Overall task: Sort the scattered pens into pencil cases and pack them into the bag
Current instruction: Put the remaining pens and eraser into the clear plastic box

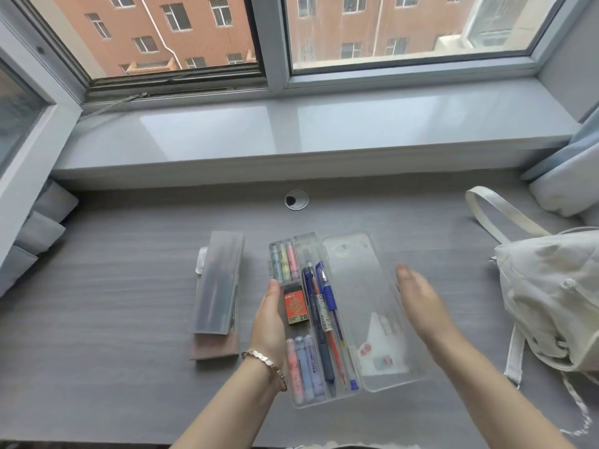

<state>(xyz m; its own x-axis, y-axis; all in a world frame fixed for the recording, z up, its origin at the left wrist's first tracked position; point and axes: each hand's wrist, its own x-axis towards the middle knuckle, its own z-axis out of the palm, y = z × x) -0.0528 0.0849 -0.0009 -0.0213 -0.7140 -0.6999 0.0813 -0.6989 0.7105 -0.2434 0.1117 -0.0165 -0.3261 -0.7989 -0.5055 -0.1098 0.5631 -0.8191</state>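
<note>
Desk: grey wood-grain top [113, 286] under a window sill [291, 131], brick building beyond the glass.
Open pencil case: clear plastic [311, 319], mid-desk, lid [372, 306] swung flat to the right.
Contents: pastel highlighters [284, 262] at the far end, more at the near end, an orange 2B lead box [295, 307] between them, blue and red pens [324, 319] alongside.
Left hand: [269, 322] fingers straight and together, resting against the case's left wall, gripping nothing; bracelet [269, 364] on the wrist.
Right hand: [421, 303] flat and spread, above the lid's right edge; contact unclear.
Second pencil case: frosted, closed [217, 283], left of the first, on a brown block [214, 346].
Bag: pale canvas backpack [551, 296] at the desk's right edge, apart from both cases.
</note>
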